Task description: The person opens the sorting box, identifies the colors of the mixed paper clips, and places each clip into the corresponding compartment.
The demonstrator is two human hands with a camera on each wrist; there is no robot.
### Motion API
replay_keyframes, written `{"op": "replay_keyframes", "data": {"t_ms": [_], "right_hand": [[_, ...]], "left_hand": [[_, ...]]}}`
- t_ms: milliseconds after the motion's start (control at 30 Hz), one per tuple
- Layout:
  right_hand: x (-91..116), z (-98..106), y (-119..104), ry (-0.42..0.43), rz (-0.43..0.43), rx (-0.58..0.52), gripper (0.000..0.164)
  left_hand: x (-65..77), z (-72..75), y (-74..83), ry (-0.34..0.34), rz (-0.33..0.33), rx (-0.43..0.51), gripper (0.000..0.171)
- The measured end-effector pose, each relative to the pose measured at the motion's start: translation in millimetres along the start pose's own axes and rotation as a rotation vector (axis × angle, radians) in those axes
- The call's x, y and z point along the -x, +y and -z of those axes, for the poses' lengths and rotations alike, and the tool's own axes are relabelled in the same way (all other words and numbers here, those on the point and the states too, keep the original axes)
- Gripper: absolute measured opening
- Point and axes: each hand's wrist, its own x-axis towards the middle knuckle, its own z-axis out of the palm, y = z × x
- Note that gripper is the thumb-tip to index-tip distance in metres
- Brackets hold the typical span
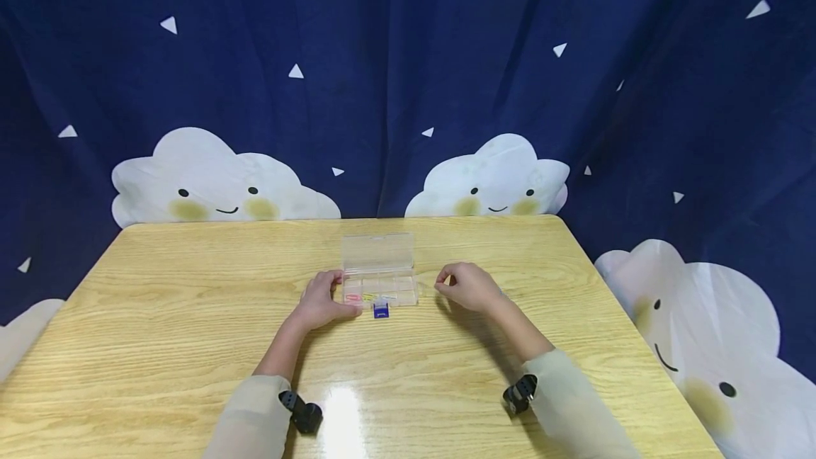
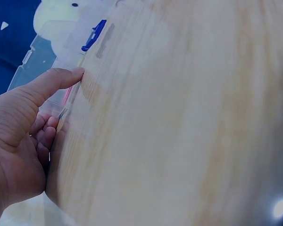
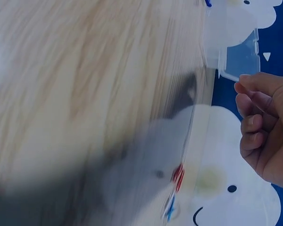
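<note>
A clear plastic compartment box [image 1: 408,289] lies on the table with its lid [image 1: 377,252] raised at the back. Pink and yellow paper clips [image 1: 353,297] lie in its front compartments, and a blue latch [image 1: 381,311] hangs at its front edge. My left hand [image 1: 321,303] grips the box's left end, thumb at the front corner and fingers round the far side. Right of the box, my right hand [image 1: 470,287] hovers with thumb and forefinger tips together and the other fingers curled. Nothing shows between those fingertips in the right wrist view.
Red paper clips [image 3: 178,177] and blue paper clips [image 3: 170,208] lie on the table by the right hand. The wooden table [image 1: 191,317] reaches back to a dark blue curtain [image 1: 357,76] printed with clouds. Each wrist carries a black camera strap.
</note>
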Motion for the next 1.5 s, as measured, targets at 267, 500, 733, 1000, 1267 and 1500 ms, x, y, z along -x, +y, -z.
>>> {"op": "replay_keyframes", "data": {"t_ms": [267, 500, 733, 1000, 1267, 1500], "right_hand": [[12.5, 9.8, 21.0, 0.007, -0.033, 0.016, 0.013], [19.2, 15.9, 33.8, -0.001, -0.052, 0.042, 0.013], [26.0, 22.5, 43.7, -0.006, -0.054, 0.062, 0.014], [32.0, 24.2, 55.5, -0.004, -0.057, 0.073, 0.012], [38.6, 24.8, 65.7, 0.000, -0.067, 0.096, 0.012], [45.2, 24.2, 77.1, -0.005, -0.075, 0.093, 0.012]], "left_hand": [[-1.4, -1.1, -0.6, -0.001, 0.009, 0.007, 0.082], [0.1, -1.7, 0.7, -0.007, 0.013, 0.012, 0.083], [0.7, -1.9, 1.9, -0.008, 0.019, 0.023, 0.083], [-0.5, -3.9, -0.8, 0.004, 0.016, 0.042, 0.083], [-0.6, -4.0, -1.3, 0.007, 0.015, 0.023, 0.084], [-1.5, -2.7, -1.9, 0.004, 0.023, 0.019, 0.083]]}}
